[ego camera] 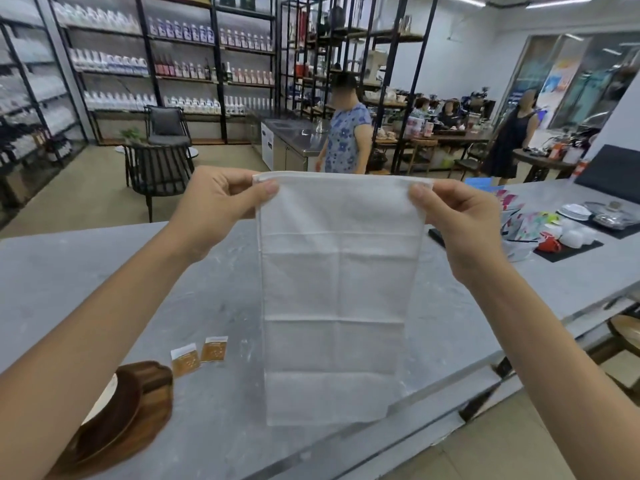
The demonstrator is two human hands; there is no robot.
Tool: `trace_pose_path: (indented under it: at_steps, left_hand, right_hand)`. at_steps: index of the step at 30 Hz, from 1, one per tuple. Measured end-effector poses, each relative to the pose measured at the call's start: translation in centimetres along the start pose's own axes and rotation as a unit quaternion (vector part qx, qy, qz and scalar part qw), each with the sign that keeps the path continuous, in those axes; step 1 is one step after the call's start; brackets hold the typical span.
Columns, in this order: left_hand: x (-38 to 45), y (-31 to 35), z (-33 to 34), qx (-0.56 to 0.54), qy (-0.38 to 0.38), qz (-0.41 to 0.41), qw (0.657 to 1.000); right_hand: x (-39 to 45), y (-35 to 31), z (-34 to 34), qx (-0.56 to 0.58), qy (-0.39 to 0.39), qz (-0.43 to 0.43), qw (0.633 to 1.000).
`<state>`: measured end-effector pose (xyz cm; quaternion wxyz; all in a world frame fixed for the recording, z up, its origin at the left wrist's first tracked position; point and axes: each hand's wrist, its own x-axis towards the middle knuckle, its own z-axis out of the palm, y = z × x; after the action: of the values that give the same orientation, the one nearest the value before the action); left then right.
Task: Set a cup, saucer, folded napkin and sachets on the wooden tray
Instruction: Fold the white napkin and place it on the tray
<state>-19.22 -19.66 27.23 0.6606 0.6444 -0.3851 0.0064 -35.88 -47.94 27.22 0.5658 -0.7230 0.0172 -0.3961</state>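
head view: one frame, looking fwd and down over a grey counter [104,278].
napkin [332,289]: hung in mid-air at frame centre, above the counter, touching nothing but the two hands.
long axis: vertical; top hem ran level left-to-right across mid-frame, bottom edge dangled in lower centre.
left hand [218,202]: at the napkin's upper-left corner, thumb and fingers pinching the hem.
right hand [460,220]: at the upper-right corner, same pinch on the hem.
nearer hand: neither, both were already on the cloth, one corner each (so the coming fold probably turns on bringing the top hem down to the bottom edge, or one corner across to the other).
napkin look: white, thin, slightly see-through, with a grid of old crease lines, approx. five bands top to bottom and one crease down the middle; not yet folded small.
wooden tray [152,403]: lower left of frame, dark wood, partly behind the left forearm; well apart from the napkin.
saucer [107,424]: brown, seemed to sit on the tray.
sachets [200,355]: two amber packets flat on the counter, just beside the tray, not on it.
cup: couldn't pick out for sure.
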Motion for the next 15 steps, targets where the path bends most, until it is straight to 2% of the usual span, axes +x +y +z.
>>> trace_pose_path:
  at_steps: [7, 15]
  left_hand:
    - [-1.4, -1.4, -0.4, -0.029, -0.025, -0.013, 0.999]
    - [-1.0, -1.8, -1.2, -0.025, -0.021, -0.006, 0.999]
  right_hand:
    - [-1.5, 0.5, 0.7, 0.012, 0.004, 0.020, 1.000]
    - [-1.0, 0.7, 0.5, -0.043, 0.000, 0.050, 0.998]
